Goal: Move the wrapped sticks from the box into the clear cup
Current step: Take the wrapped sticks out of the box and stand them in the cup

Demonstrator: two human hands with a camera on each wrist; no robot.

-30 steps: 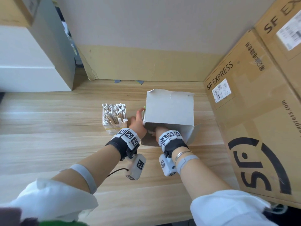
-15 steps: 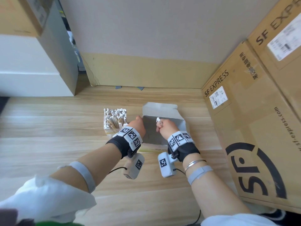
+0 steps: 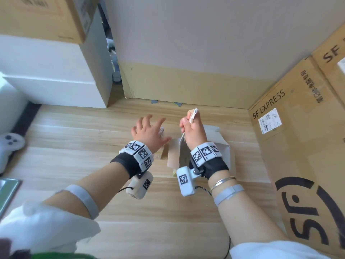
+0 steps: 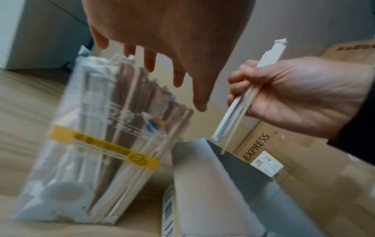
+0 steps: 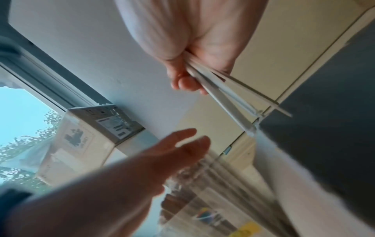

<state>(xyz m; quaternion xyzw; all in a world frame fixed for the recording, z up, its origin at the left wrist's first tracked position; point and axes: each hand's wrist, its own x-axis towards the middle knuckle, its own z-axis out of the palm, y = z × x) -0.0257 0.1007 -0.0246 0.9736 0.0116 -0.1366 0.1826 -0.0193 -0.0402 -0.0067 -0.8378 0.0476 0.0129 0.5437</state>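
While left hand (image 3: pixel 149 131) spreads, right hand (image 3: pixel 193 128) grips sticks (image 4: pixel 237 104).

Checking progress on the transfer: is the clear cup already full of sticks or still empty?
Nearly full. The left wrist view shows the clear cup packed with upright wrapped sticks, their tops above its rim.

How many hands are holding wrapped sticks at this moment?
1. The right hand grips a few wrapped sticks above the box. The left hand is spread over the clear cup, holding nothing.
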